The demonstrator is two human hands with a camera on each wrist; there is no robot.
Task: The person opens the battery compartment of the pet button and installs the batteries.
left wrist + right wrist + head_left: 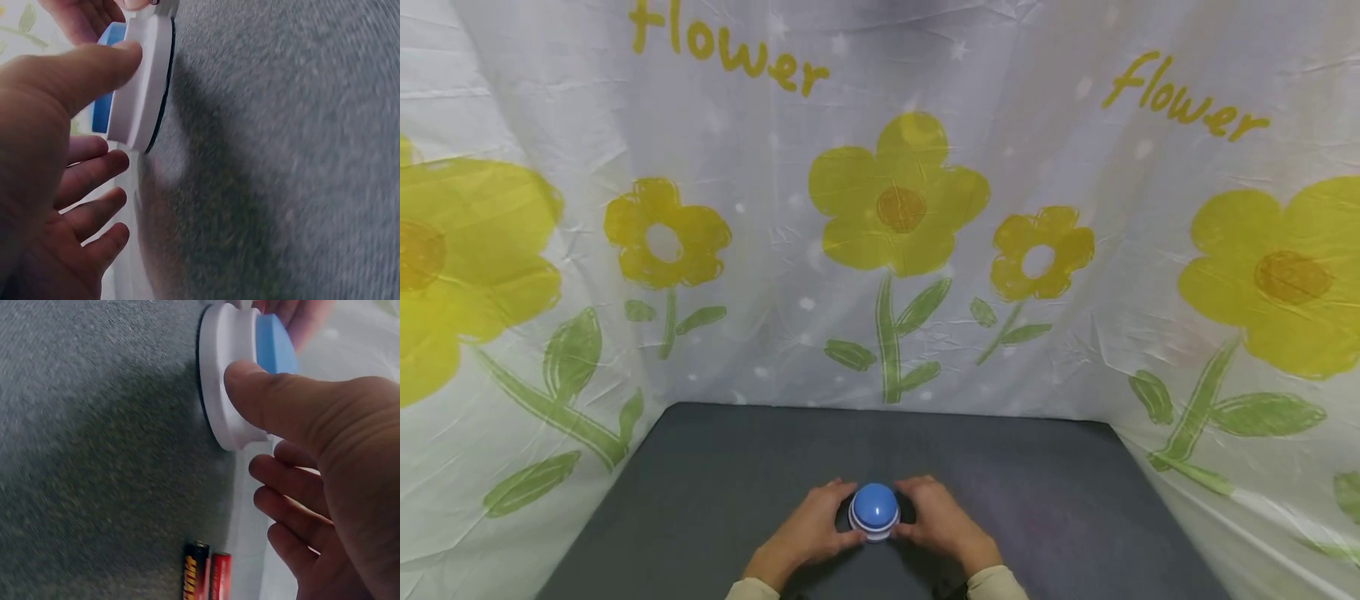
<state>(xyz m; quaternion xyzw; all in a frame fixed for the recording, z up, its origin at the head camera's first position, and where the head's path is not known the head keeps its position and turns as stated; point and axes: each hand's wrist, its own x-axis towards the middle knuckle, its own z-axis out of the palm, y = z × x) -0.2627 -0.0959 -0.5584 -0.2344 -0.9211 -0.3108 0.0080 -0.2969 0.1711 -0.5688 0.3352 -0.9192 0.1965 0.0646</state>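
Observation:
A round push button (876, 507) with a blue domed top and a white base is upright, its dark underside edge close against the grey table. My left hand (811, 525) grips it from the left, the thumb lying on the white base in the left wrist view. From the other side my right hand (946, 521) holds it too, with its thumb (247, 387) against the base. The index fingers reach round the far side, where the button partly hides them. The remaining fingers of both hands are loosely bent, off the button.
Two batteries, one black (195, 572) and one red (219, 575), lie on the table beside the right hand in the right wrist view. The dark table top (737, 450) is bordered on three sides by a white curtain (760, 250) printed with yellow flowers.

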